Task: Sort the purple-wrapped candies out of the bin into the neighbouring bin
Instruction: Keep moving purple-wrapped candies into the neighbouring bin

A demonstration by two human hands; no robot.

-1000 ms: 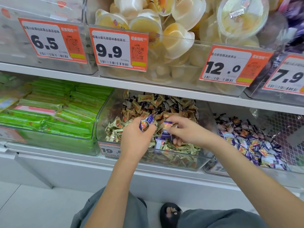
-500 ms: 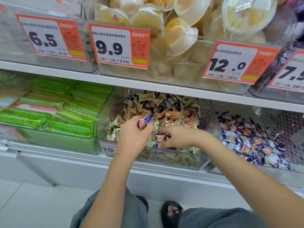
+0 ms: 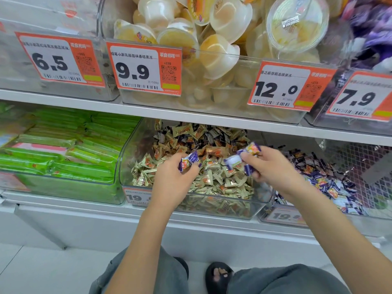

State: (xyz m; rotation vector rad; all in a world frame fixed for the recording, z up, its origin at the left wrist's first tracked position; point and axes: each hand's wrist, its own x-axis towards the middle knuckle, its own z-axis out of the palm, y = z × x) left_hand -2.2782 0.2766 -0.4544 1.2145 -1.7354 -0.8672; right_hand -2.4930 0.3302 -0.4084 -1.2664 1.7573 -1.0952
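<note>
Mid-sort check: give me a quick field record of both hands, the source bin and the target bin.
left hand: pinches one purple-wrapped candy
right hand: holds several purple-wrapped candies
source: clear plastic middle bin, mostly gold-wrapped candies, some purple at back
target: clear plastic right bin, purple-wrapped candy pile
hands' position: both over middle bin

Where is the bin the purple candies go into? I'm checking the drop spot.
In the head view, the neighbouring bin sits on the lower shelf, right of the gold-candy bin, just beyond the right hand.

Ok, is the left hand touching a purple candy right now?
Touching. The head view shows the left hand pinching a purple candy between thumb and fingertips above the middle bin.
</note>
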